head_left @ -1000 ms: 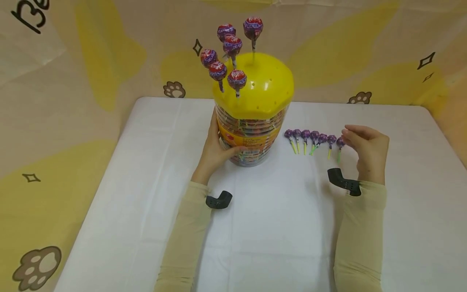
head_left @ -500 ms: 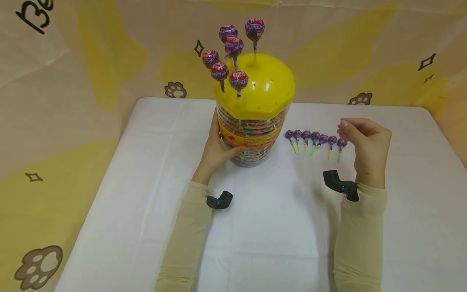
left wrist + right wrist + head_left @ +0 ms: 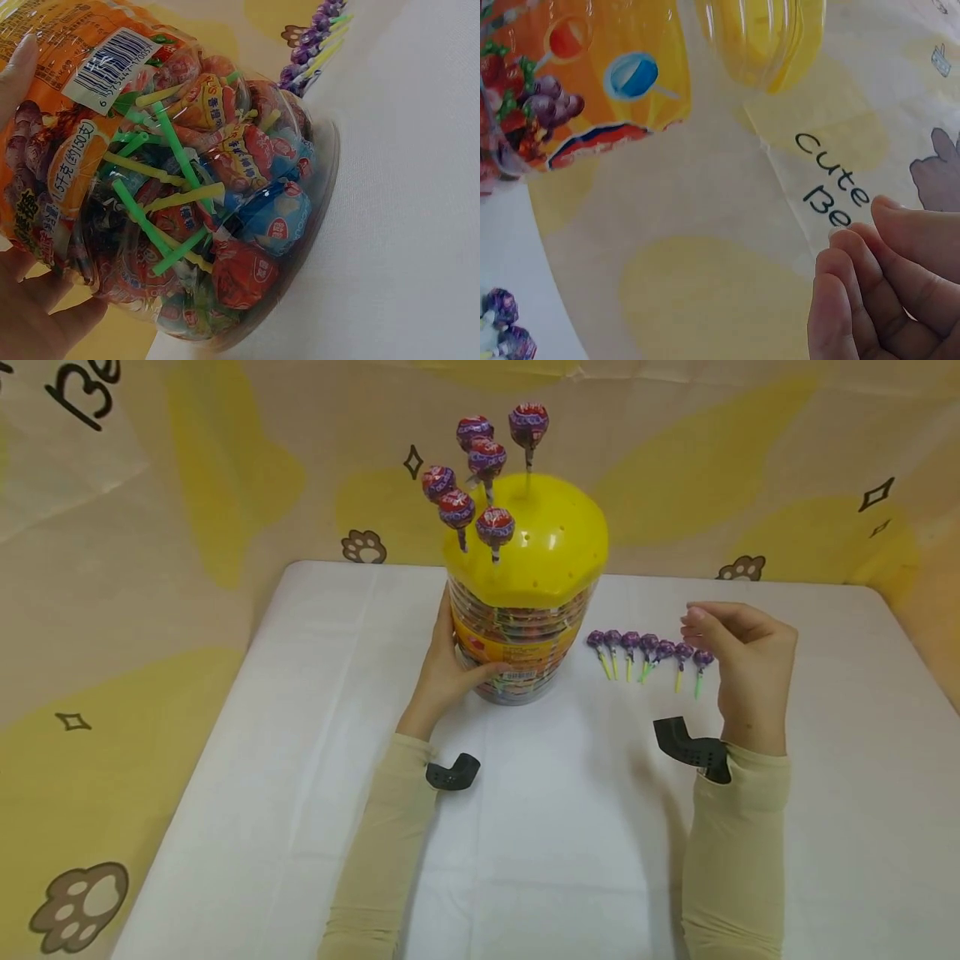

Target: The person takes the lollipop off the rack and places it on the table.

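My left hand grips a clear ribbed jar with an orange label, thumb across its front near the barcode. The jar tilts a little, and wrapped lollipops fill its inside. Its yellow lid has small holes, and several red-and-purple lollipops stand upright in its left and back parts. To the jar's right, several purple lollipops lie in a row, sticks toward me. My right hand hovers beside the row's right-end lollipop, fingers loosely bent, thumb near the index fingertip, holding nothing.
A white cloth covers the table. Behind it hangs a yellow-and-cream backdrop with paw prints and lettering. Black curved camera mounts stick out from both wrists.
My right hand has let go of the right-end lollipop, lifted off it and moved slightly left. The left hand keeps its grip on the jar.
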